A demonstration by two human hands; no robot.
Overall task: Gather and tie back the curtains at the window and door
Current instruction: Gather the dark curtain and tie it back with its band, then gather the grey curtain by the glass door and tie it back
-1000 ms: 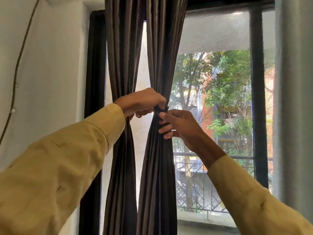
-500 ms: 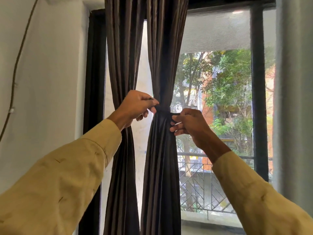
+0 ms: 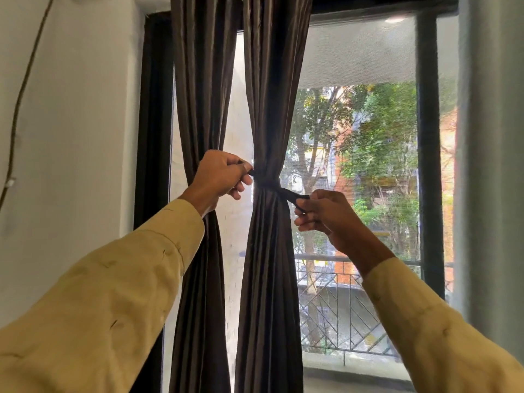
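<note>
Brown curtain (image 3: 269, 109) is cinched by a dark tie-back (image 3: 287, 192); left hand (image 3: 218, 180) pinches its nine-o'clock end, right hand (image 3: 320, 211) pinches its four-o'clock end, fingers curled.

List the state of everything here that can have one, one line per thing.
right curtain: gathered into a bundle, cinched at the middle by the tie.
tie: wrapped round the right curtain, ends pulled out to either side.
left curtain: drawn in at the middle; any tie is hidden behind the left hand.
left hand: pinches the tie's left end.
right hand: pinches the tie's right end.
</note>
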